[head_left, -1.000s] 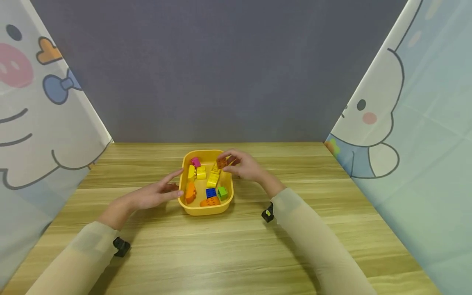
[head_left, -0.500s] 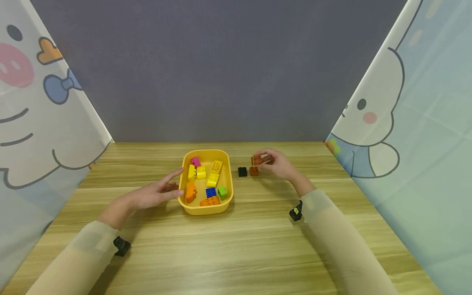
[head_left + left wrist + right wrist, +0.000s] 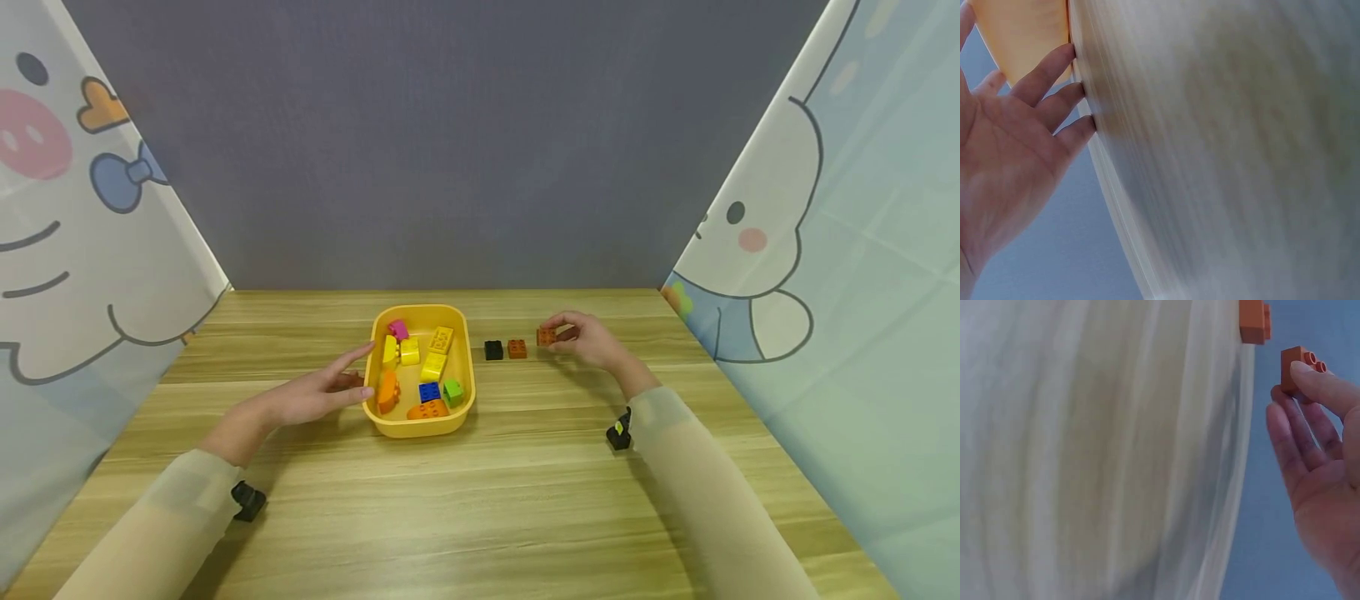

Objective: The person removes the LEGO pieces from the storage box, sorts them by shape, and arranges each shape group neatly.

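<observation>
Between thumb and fingertips, my right hand [image 3: 588, 342] pinches a reddish-brown toy building brick [image 3: 546, 337]. The right wrist view shows this studded brick [image 3: 1291, 372] held just over the table's level. To its left on the table stand a second reddish-brown brick [image 3: 517, 349] and a black brick [image 3: 493, 350], in a row. My left hand [image 3: 311, 397] rests with loosely extended fingers against the left side of a yellow tray [image 3: 420, 429], thumb and index finger at its rim. In the left wrist view, the fingertips of the left hand [image 3: 1016, 137] reach the tabletop beside the tray.
Inside the tray lie several bricks: yellow ones [image 3: 433, 367], a blue one [image 3: 429, 392], a green one [image 3: 453, 392], orange curved ones [image 3: 387, 392] and a pink one [image 3: 397, 330]. A dark grey panel [image 3: 450, 150] rises behind the wooden table [image 3: 450, 517].
My right hand has carried the reddish-brown brick from over the tray to the right, past the two standing bricks, then slightly lower. The left hand stays at the tray.
</observation>
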Action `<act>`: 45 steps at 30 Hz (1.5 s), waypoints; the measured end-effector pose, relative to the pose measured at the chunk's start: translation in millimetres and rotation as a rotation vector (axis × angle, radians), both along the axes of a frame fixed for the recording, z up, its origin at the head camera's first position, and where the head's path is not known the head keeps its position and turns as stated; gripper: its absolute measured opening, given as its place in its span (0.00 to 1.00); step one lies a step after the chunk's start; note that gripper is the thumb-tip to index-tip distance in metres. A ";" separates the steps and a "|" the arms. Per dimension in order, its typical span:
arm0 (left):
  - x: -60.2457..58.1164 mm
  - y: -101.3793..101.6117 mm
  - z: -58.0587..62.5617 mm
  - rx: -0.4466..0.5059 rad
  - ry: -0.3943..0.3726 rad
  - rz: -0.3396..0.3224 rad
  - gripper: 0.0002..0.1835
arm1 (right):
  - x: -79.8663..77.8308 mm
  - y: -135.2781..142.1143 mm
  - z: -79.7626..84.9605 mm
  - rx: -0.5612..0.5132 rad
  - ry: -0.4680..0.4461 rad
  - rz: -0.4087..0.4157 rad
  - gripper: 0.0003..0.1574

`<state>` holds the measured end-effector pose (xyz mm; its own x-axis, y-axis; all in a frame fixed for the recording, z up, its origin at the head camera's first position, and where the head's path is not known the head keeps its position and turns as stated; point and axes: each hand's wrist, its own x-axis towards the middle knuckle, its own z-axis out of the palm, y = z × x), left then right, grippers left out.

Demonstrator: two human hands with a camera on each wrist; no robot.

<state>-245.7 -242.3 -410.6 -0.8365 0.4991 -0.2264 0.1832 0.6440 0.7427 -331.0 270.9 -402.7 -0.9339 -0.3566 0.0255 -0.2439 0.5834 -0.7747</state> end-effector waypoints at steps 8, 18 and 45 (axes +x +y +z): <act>-1.1 0.3 -1.3 0.003 0.001 0.001 0.49 | -7.1 4.0 -9.1 0.121 -0.031 0.026 0.26; -0.5 0.0 -0.9 0.006 -0.002 0.006 0.48 | -10.1 -0.9 -12.8 0.175 -0.043 0.004 0.27; -0.7 0.6 -0.7 -0.003 0.007 0.003 0.48 | -10.3 -0.8 -13.5 0.229 -0.035 0.009 0.31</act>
